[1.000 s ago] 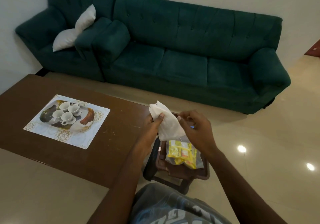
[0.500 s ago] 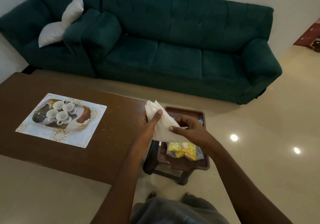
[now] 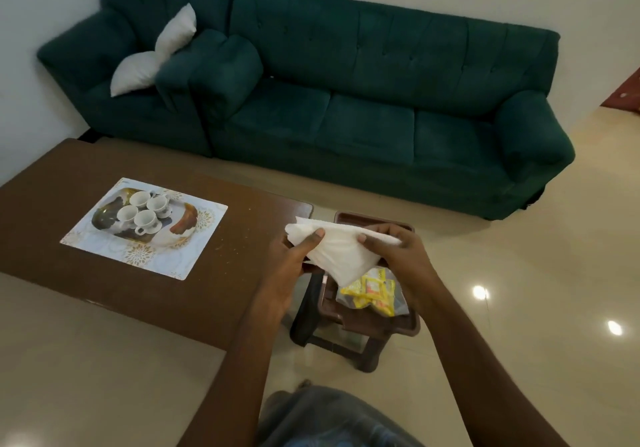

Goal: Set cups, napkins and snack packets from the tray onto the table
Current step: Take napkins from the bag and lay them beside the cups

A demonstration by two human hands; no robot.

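You are holding the napkins [image 3: 341,251] between both hands above the brown tray [image 3: 374,219], which is sitting on a small dark stool [image 3: 346,339] just off the surface's right end. Your left hand [image 3: 294,259] is closing its grip on the left corner of the white stack, thumb on top. Your right hand [image 3: 398,256] is gripping the right edge, thumb pressing down on the paper.

Compared with a moment ago, the stack is lying flatter and spreading wider between your hands; half a second back it was standing more upright with your right hand pinching lower on it. Your right hand is now moving out along the top edge. That reads as you squaring or separating the napkins, not yet carrying them across.

The four cups [image 3: 145,211] are already sitting together on the printed placemat [image 3: 194,249] toward the surface's [image 3: 242,287] left half, so that part looks done. The yellow snack packets [image 3: 372,290] in their clear wrapper are lying in the tray, directly beneath the napkins. So napkins are the step in hand and the packets are remaining. The bare stretch of surface beside the placemat, toward the right edge, is probably where you are heading.
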